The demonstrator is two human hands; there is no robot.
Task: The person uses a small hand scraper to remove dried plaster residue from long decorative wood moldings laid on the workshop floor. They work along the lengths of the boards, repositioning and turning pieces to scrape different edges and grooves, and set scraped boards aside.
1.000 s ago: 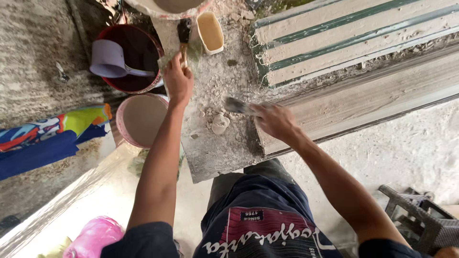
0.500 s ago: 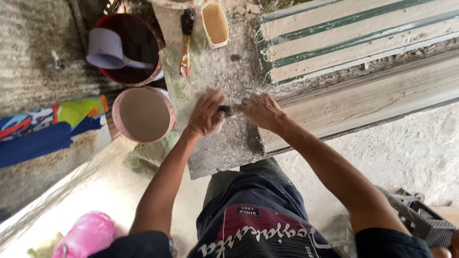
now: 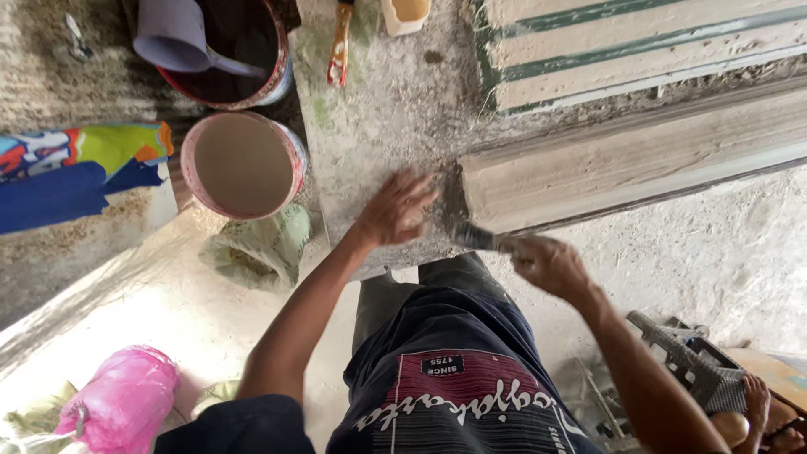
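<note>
The left hand [image 3: 395, 210] lies palm down with its fingers spread wide on the rough grey slab [image 3: 378, 109], holding nothing, near the slab's lower edge. At about three o'clock from it, close by, the right hand [image 3: 551, 267] is closed around the handle of a putty knife [image 3: 472, 237], whose dark blade points toward ten o'clock and meets the end of a long pale wooden beam [image 3: 639, 160]; whether the blade actually touches the wood is blurred. The beam runs off toward three o'clock, and beyond it at twelve o'clock lies a cream panel with green stripes [image 3: 639, 42]. At nine o'clock from the left hand stands a round bucket of pale beige paste [image 3: 244, 164], just beside the slab's edge, and at eleven o'clock a darker red-rimmed bucket [image 3: 227, 50] holds a grey-lilac scoop [image 3: 181, 38]. On the slab at twelve o'clock lie an orange-handled tool [image 3: 340, 42] and a small cream container [image 3: 406, 13]. A pink plastic bag [image 3: 122, 403] sits at seven o'clock on the ground
</note>
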